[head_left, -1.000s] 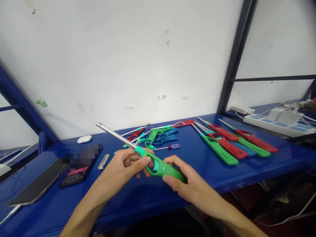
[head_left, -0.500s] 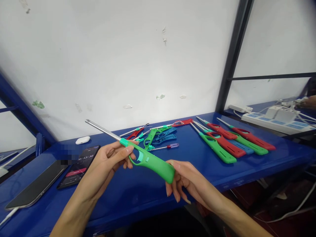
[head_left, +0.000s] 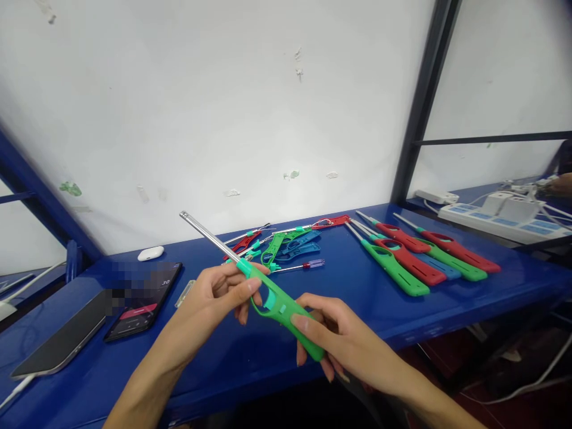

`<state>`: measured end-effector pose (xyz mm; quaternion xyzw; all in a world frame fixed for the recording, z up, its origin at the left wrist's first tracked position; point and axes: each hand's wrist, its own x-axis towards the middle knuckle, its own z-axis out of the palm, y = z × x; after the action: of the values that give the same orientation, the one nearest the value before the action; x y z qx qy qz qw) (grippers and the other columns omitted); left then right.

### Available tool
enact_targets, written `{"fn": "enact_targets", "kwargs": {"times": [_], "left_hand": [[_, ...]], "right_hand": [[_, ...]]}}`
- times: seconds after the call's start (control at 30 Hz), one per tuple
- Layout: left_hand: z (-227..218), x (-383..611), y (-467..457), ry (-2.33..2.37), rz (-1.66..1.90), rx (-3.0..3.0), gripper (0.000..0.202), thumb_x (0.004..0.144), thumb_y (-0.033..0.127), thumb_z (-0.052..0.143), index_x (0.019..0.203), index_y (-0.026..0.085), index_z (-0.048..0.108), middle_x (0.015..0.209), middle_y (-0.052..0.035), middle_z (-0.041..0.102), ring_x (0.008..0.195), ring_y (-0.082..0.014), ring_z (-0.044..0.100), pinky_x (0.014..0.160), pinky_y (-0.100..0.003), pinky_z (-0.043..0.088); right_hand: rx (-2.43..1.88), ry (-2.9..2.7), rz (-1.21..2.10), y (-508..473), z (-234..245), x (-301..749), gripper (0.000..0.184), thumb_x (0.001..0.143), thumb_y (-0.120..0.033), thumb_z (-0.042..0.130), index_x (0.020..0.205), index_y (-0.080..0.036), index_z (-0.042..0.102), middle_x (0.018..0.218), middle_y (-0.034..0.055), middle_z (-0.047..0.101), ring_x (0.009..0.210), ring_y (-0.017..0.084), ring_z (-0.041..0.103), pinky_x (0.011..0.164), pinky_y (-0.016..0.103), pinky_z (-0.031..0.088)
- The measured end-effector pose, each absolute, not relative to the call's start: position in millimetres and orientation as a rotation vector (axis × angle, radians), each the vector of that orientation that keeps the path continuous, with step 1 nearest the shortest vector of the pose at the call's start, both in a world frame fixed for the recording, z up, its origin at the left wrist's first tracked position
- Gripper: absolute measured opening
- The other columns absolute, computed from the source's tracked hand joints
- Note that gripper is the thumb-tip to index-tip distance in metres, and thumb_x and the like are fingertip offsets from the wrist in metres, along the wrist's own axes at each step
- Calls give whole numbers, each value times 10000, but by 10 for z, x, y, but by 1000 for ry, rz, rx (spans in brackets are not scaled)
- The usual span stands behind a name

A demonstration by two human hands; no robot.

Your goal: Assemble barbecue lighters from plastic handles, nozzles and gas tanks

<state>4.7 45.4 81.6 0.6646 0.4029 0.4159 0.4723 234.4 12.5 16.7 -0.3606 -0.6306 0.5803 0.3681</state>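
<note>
A long-necked gas lighter [head_left: 292, 314] with a green handle, teal collar and trigger, and metal tube is held above the blue table, its tube pointing up and left. My left hand [head_left: 226, 292] pinches it near the collar and trigger opening, thumb on top. Lower down, my right hand [head_left: 333, 328] grips the handle end, thumb pressed on the near face and fingers beneath. Behind the lighter lie loose handle shells and metal tubes, among them a green shell [head_left: 273, 245] and a blue shell [head_left: 298, 251]. A screwdriver [head_left: 313, 264] with a clear purplish handle lies beside them.
Several lighters with red, blue and green handles [head_left: 397, 271] lie at the right of the blue table [head_left: 232, 369]. On the left are two phones [head_left: 62, 333] and a white earbud case [head_left: 151, 254]. A white power strip [head_left: 473, 217] sits beyond the right frame post.
The lighter has moved right and slightly down, its handle end dipping lower. My right hand has shifted from the end to a fuller grip, thumb now on the handle's face.
</note>
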Motion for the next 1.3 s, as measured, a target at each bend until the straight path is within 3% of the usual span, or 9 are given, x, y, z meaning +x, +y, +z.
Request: {"fn": "enact_targets", "kwargs": {"times": [0.13, 0.27, 0.67, 0.9, 1.03, 1.2, 1.3], "left_hand": [[777, 124, 429, 927, 918, 1626, 267, 919, 343, 747, 1137, 189, 770, 764, -9, 662, 609, -135, 567, 592, -242, 460], [739, 143, 440, 908, 897, 1620, 294, 936, 376, 735, 1152, 177, 759, 775, -16, 662, 614, -138, 570, 590, -246, 466], [751, 153, 420, 921, 904, 1628, 250, 925, 345, 737, 1114, 184, 765, 764, -14, 672, 619, -141, 577, 595, -241, 468], [746, 160, 434, 919, 906, 1626, 243, 920, 324, 735, 1119, 189, 768, 763, -12, 674, 616, -142, 578, 598, -243, 470], [752, 153, 422, 932, 900, 1632, 279, 916, 363, 754, 1131, 186, 771, 770, -18, 680, 625, -149, 581, 599, -252, 469], [783, 55, 450, 1025, 1061, 1628, 384, 963, 513, 686, 1090, 169, 797, 704, -34, 650, 660, -166, 561, 578, -250, 441], [817, -65, 497, 1090, 1189, 1533, 389, 936, 522, 723, 1058, 163, 809, 799, -66, 696, 722, -167, 569, 579, -230, 445]], "right_hand": [[-947, -1686, 1465, 94, 173, 2355, 449, 1021, -631, 538, 1029, -194, 637, 758, -20, 716, 419, 45, 440, 384, 149, 370], [-999, -1742, 1432, 75, 200, 2363, 423, 1044, -600, 520, 983, -194, 624, 711, -35, 683, 408, 45, 406, 363, 163, 305], [-983, -1789, 1352, 59, 226, 2361, 439, 1075, -566, 477, 865, -195, 581, 679, -40, 637, 446, 55, 408, 430, 213, 304], [-993, -1798, 1349, 67, 206, 2365, 417, 1071, -562, 491, 948, -191, 637, 679, -48, 624, 455, 65, 425, 454, 226, 322], [-997, -1805, 1335, 67, 195, 2363, 402, 1080, -554, 480, 1070, -196, 663, 670, -63, 607, 473, 74, 429, 507, 237, 350], [-982, -1844, 1223, 63, 205, 2374, 411, 1083, -550, 484, 942, -199, 644, 640, -59, 565, 624, 110, 498, 665, 251, 399], [-987, -1862, 1229, 65, 219, 2380, 435, 1083, -569, 467, 937, -199, 643, 632, -61, 543, 623, 116, 490, 669, 261, 397]]}}
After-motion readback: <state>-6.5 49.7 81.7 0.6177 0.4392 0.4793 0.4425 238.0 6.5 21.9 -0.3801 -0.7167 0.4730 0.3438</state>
